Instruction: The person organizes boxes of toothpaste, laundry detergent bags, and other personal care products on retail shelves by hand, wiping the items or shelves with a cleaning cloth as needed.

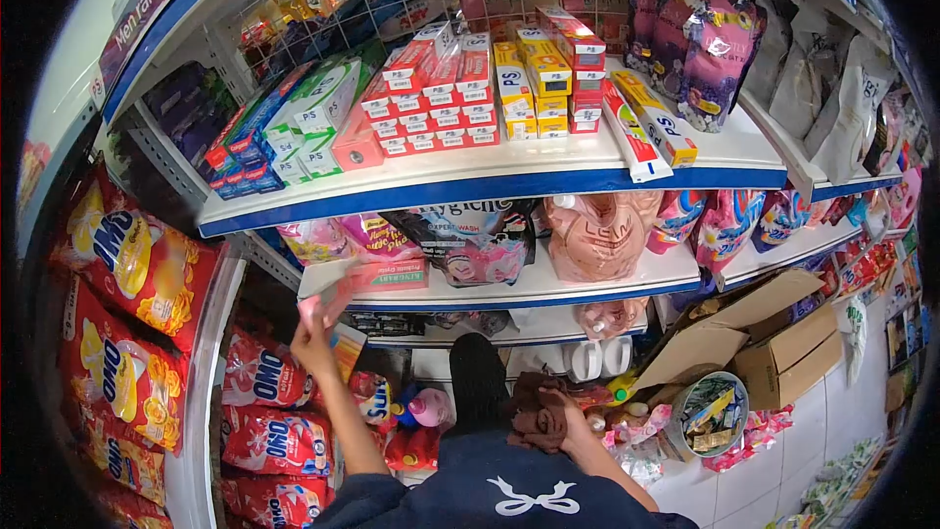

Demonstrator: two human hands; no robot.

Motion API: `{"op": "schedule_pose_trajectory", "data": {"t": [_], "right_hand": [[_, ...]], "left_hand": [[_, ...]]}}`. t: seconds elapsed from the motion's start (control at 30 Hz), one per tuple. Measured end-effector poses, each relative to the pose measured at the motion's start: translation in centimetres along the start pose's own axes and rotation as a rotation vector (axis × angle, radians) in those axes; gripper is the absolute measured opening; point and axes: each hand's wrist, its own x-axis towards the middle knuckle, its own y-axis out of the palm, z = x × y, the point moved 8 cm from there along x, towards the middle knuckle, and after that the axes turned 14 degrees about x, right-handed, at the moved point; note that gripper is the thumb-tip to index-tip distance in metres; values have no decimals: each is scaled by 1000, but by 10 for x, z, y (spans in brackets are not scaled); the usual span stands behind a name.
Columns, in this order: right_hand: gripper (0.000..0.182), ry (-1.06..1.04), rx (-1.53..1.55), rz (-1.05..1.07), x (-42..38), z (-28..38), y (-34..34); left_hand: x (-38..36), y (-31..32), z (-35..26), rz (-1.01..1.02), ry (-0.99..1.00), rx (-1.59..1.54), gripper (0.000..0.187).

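My left hand [311, 341] is raised at the left end of the middle shelf, fingers closed on a small pink and white box [330, 296], blurred by motion. Just beyond it, a longer pink and white box [390, 276] lies on the shelf in front of detergent pouches. Close to my body, my right hand [560, 415] grips a crumpled brown cloth [538, 412], which covers part of the fingers. Above, red toothpaste boxes [431, 98] stand stacked on the upper shelf [490, 171], beside green boxes [318, 118] and yellow boxes [532, 78].
Red detergent bags [122, 362] fill the shelf on my left. On the floor at right are an open cardboard box [788, 358] and a bucket [676, 421] of small packs. A pink pouch [723, 64] stands on the upper shelf, whose blue front edge juts toward me.
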Motion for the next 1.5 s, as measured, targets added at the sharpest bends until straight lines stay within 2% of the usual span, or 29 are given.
{"op": "schedule_pose_trajectory", "data": {"t": [0.07, 0.1, 0.2, 0.3, 0.37, 0.43, 0.47, 0.5, 0.57, 0.6, 0.63, 0.73, 0.83, 0.9, 0.93, 1.0, 1.03, 1.07, 1.1, 1.13, 1.2, 1.23, 1.27, 1.33, 1.37, 1.4, 1.5], "right_hand": [[24, 20, -11, 24, 0, 0, 5], [24, 21, -14, 26, -2, -1, 11], [26, 4, -16, 15, -9, -2, 36], [35, 122, -40, 167, -7, -9, 52], [41, 194, -38, 191, -34, -13, 94], [47, 239, -14, 248, -49, -13, 109], [51, 252, 12, 294, -54, -12, 108], [56, 264, 38, 341, -58, -10, 110], [61, 93, -333, 604, -68, 2, 134], [65, 10, -431, 584, -80, 7, 149], [69, -70, -530, 556, -91, 12, 164], [67, -295, -617, 521, -90, 42, 158], [63, -530, -591, 452, -97, 67, 157], [58, -668, -558, 435, -113, 79, 166], [57, -726, -650, 425, -121, 81, 170], [56, -845, -833, 401, -140, 84, 180], [57, -867, -919, 441, -148, 78, 188], [54, -890, -879, 527, -150, 72, 188], [52, -923, -903, 575, -156, 67, 194], [50, -963, -921, 623, -163, 63, 200], [49, -786, -752, 500, -160, 59, 182], [48, -736, -680, 453, -157, 61, 170], [48, -676, -609, 416, -152, 59, 158], [58, -666, -283, 494, -142, 59, 150], [69, -447, -106, 388, -128, 46, 130], [71, -263, 75, 418, -122, 36, 129], [72, -139, 94, 478, -120, 21, 122]], "left_hand": [[-14, -22, -29, 45, -58, -257, 26], [-18, -31, -38, 91, -93, -265, 24], [-32, -48, -56, 319, -33, -378, 28], [-52, -58, -58, 427, -24, -480, 35], [-68, -52, -44, 410, -38, -565, 45], [-95, -21, -55, 478, -111, -596, 49], [-102, -5, -47, 538, -149, -618, 51], [-112, 12, -46, 720, -134, -616, 52], [-131, 43, -41, 904, -77, -548, 54], [-136, 57, -38, 907, -39, -485, 57], [-144, 66, -42, 1000, -83, -579, 57], [-148, 85, -77, 886, -161, -497, 57], [-157, 94, -107, 914, -299, -609, 56], [-167, 106, -114, 1050, -292, -615, 60], [-173, 112, -117, 1119, -286, -618, 62], [-185, 121, -119, 1131, -290, -547, 58], [-194, 126, -121, 1139, -292, -511, 56], [-203, 132, -121, 1147, -294, -475, 55], [-206, 138, -110, 1012, -355, -474, 55], [-203, 139, -102, 954, -313, -450, 54], [-199, 148, -96, 880, -224, -399, 54], [-201, 143, -124, 925, -274, -396, 55], [-202, 145, -126, 944, -230, -395, 56], [-198, 144, -119, 936, -136, -395, 57], [-198, 146, -108, 891, -165, -384, 60], [-199, 146, -113, 928, -149, -386, 60], [-221, 157, -129, 1126, -133, -416, 59]]}}
